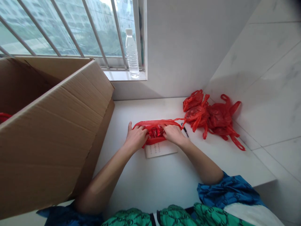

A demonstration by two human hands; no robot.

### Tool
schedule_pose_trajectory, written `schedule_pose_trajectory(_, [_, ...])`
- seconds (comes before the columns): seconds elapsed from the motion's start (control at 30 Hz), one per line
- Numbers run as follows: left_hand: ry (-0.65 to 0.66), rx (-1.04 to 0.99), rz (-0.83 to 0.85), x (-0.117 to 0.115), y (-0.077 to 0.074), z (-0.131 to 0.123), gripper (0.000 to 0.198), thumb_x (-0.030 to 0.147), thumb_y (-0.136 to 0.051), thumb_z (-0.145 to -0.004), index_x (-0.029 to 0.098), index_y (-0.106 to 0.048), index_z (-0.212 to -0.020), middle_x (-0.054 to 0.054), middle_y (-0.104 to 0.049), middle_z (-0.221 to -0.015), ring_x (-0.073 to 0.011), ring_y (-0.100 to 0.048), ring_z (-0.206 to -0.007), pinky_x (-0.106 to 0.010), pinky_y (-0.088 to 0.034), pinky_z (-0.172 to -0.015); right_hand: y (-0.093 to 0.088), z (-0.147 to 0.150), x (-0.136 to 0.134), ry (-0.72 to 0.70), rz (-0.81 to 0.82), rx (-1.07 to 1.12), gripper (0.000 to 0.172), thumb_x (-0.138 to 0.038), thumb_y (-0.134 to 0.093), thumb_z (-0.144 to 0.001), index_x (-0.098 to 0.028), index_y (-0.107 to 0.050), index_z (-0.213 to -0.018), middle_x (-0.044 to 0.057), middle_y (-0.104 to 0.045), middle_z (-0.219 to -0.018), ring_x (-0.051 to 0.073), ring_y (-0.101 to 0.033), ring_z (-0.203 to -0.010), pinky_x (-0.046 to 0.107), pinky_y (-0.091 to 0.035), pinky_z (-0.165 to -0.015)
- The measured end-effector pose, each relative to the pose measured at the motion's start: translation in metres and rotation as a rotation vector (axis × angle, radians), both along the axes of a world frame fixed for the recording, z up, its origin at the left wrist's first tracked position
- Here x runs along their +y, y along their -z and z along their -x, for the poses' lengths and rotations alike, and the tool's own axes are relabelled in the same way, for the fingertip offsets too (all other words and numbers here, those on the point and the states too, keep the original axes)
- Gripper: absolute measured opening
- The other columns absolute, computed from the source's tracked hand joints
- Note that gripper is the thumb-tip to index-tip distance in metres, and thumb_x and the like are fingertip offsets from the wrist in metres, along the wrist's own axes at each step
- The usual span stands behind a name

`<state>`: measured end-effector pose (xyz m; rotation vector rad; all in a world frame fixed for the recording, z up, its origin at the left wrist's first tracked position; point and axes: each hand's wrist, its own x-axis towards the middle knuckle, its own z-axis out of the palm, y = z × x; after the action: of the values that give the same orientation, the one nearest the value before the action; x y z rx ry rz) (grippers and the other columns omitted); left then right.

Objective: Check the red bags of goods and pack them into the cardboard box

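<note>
Red plastic carrier bag (154,122), mouth open, shiny red contents (155,132) showing: on white tabletop (148,182), right of cardboard box (56,135). Left hand (136,137), box side of bag, and right hand (173,133), side away from box: fingers bent into bag's mouth; grip cannot be determined. Page with writing (162,151), partly under bag, likewise right of box.

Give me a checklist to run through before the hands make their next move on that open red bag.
1. Left hand and right hand at the open red bag: ok, one at each side.
2. Bag mouth spread: ok, shiny red contents show.
3. Paper with writing uncovered: not ok, the bag overlaps it.
4. Bottle upright and capped: ok, on the windowsill.
5. Inside of the cardboard box checked: cannot tell, mostly hidden.
</note>
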<state>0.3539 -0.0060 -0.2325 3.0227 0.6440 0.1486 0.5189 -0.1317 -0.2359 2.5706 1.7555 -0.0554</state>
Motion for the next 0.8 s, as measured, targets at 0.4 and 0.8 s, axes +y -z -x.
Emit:
schedule_pose_trajectory(0.4, [-0.039, -0.016, -0.010, 0.000, 0.002, -0.004, 0.030, 0.032, -0.038, -0.100, 0.019, -0.066, -0.100, -0.012, -0.070, -0.111, -0.0285, -0.061, -0.109, -0.065, -0.015, -0.114, -0.006, -0.007, -0.002, -0.019, -0.095, 0.041, 0.013, -0.021, -0.056, -0.090, -0.020, -0.063, -0.102, 0.007, -0.072, -0.100, 0.022, -0.067, -0.091, 0.027, -0.041, -0.068])
schedule_pose_trajectory(0.8, [0.045, -0.277, 0.085, -0.010, -0.008, -0.007, 0.020, 0.031, -0.053, -0.094, 0.024, -0.062, -0.111, -0.006, -0.072, -0.110, -0.0274, -0.061, -0.112, -0.063, -0.012, -0.116, 0.005, -0.005, 0.006, -0.150, -0.819, 0.746, 0.020, -0.038, -0.060, -0.093, -0.025, -0.075, -0.097, 0.005, -0.069, -0.097, 0.019, -0.065, -0.091, 0.032, -0.049, -0.084])
